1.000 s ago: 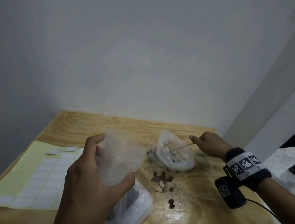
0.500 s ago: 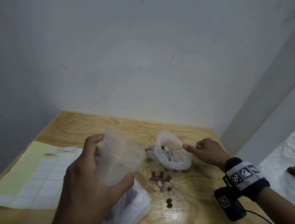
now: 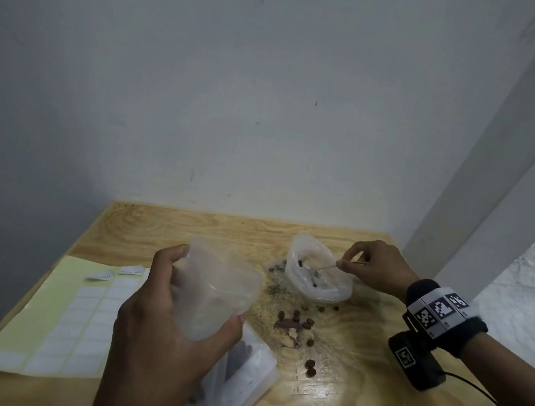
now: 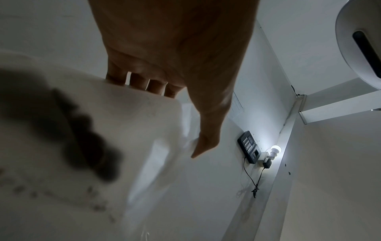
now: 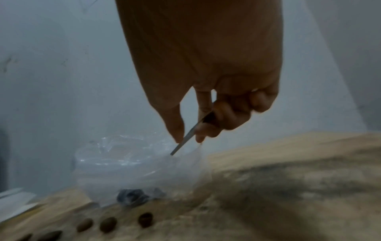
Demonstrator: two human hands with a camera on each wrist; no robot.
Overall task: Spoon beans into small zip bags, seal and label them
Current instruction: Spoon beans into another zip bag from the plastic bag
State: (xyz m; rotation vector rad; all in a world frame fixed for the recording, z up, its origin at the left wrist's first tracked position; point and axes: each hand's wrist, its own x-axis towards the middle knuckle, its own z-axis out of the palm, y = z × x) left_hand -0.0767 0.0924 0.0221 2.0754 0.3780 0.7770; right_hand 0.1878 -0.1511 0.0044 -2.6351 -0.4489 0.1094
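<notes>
Plywood table (image 3: 168,227) pushed against a plain grey-white wall (image 3: 235,104), white beam (image 3: 492,175) slanting up at the right. Tabletop stained dark around the middle, loose beans (image 3: 295,317) scattered there, more near the front edge. Label sheet (image 3: 59,314) on yellow backing lies at the left; two peeled labels rest at its far end. Left hand (image 3: 166,332) grips an open zip bag (image 3: 218,285) raised over the near table, thumb on one side and fingers on the other. Filled bags (image 3: 243,377) lie under it. Right hand (image 3: 376,266) pinches a thin spoon (image 3: 328,268), tip down in the crumpled bean bag (image 3: 315,270) at centre-right. Left wrist view looks up: keypad (image 4: 248,146) and lit bulb (image 4: 275,149) on the wall.
</notes>
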